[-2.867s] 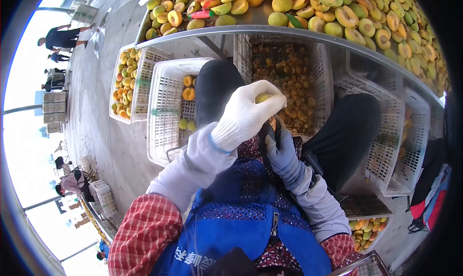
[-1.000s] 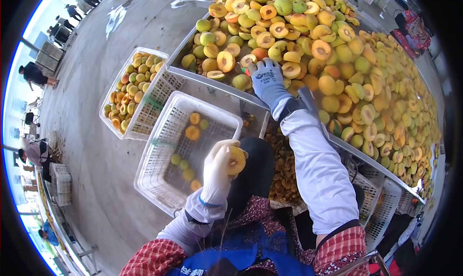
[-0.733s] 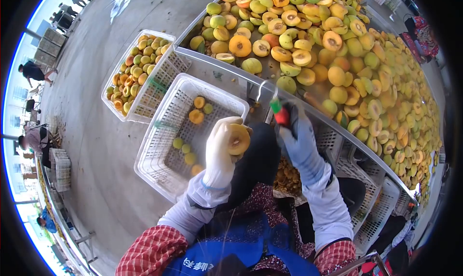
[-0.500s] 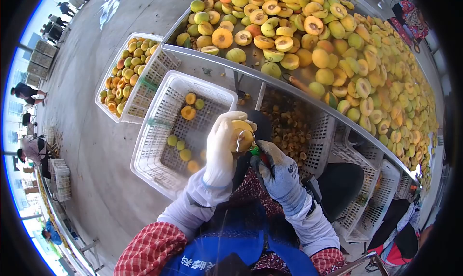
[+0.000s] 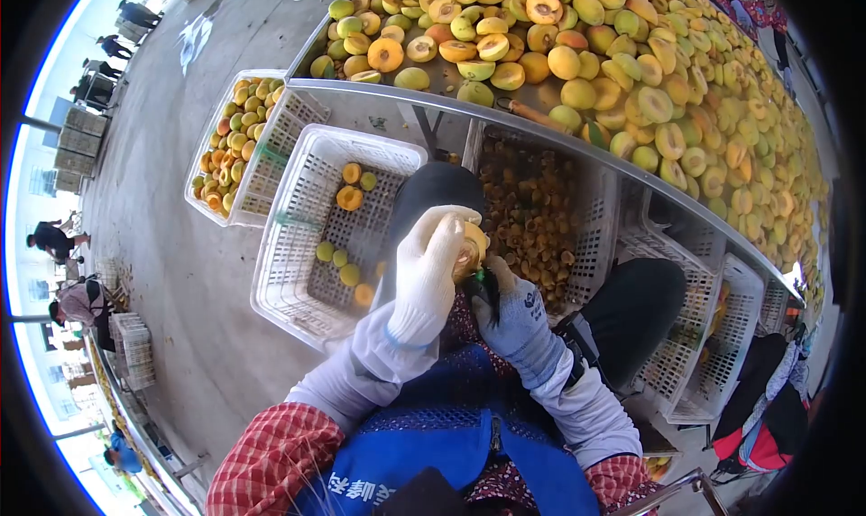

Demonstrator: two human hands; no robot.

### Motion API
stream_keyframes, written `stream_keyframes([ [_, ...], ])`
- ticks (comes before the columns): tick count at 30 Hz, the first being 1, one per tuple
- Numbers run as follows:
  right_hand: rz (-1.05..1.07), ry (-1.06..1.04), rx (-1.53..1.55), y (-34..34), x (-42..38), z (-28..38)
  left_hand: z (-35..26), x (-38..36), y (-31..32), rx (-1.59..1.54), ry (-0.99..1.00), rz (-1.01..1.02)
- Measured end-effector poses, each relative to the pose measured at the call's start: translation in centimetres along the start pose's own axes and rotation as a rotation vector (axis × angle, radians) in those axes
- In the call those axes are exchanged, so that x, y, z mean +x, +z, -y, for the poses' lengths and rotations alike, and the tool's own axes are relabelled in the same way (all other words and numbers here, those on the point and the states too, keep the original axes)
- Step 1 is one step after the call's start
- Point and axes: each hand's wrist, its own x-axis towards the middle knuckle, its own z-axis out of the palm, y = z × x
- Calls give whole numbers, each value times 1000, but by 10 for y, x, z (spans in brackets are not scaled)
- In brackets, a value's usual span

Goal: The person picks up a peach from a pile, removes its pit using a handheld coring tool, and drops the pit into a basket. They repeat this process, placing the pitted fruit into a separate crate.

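My left hand (image 5: 431, 268), in a white knit glove, is closed around a yellow peach half (image 5: 472, 248) held above my lap. Close against it on the right, my right hand (image 5: 519, 327) wears a grey-blue glove. Its fingers are wrapped round a small pitting tool (image 5: 484, 286) with a dark and green handle. The tool's working end is hidden at the fruit; a thin metal loop showed there earlier. Directly in front, a white plastic crate (image 5: 281, 245) holds several peach pieces on its bottom.
A metal table (image 5: 433, 104) heaped with halved peaches spans the top right; a wooden-handled tool (image 5: 538, 115) lies near its edge. Under it stands a crate of brown pits (image 5: 532, 214). A fuller fruit crate (image 5: 298, 115) stands left, stacked crates (image 5: 695, 363) right. People are far left.
The view has shifted slightly. My left hand has turned further over the peach half, and the metal loop seen at the fruit before is now out of sight.
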Motion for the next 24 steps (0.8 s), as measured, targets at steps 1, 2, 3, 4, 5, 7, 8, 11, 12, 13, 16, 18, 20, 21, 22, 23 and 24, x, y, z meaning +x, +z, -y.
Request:
stream_keyframes([
  [1, 2, 50, 61, 2, -6, 1, 2, -3, 1, 21, -3, 4],
  [2, 4, 98, 119, 4, -12, 1, 3, -5, 3, 57, 6, 19],
  [3, -24, 95, 151, 5, -16, 0, 5, -5, 5, 93, 21, 33],
  [4, -51, 95, 186, 8, -22, -1, 6, -6, 6, 131, 33, 47],
  [5, -77, 96, 221, 11, -29, -3, 4, -10, 8, 143, 13, 74],
  [7, -151, 52, 301, 27, -43, -17, -3, -15, 14, 166, -23, 134],
  [8, -188, 32, 339, 32, -49, -22, -3, -15, 17, 174, -22, 138],
  [11, -230, 40, 381, 32, -60, -27, -5, -19, 24, 154, -15, 168],
  [12, -181, 189, 604, 30, -57, -25, -7, -14, 25, 199, 53, 207],
  [13, -119, 348, 826, 27, -57, -20, -7, -12, 26, 242, 110, 239],
  [16, 116, 754, 1507, 6, -49, 2, -10, -10, 25, 278, 61, 344],
  [18, 375, 849, 2003, -3, -50, -7, -3, -5, 23, 176, -52, 394],
  [20, 537, 672, 2374, 8, -52, -18, 9, 0, 22, 21, -161, 452],
  [21, 588, 572, 2471, 13, -50, -23, 11, 1, 25, -28, -208, 451],
  [22, 642, 462, 2560, 14, -47, -26, 12, 3, 29, -76, -249, 452],
  [23, 657, 477, 2625, 13, -45, -27, 16, 2, 28, -77, -268, 443],
  [24, 634, 479, 2639, 14, -46, -30, 19, 1, 29, -103, -327, 419],
])
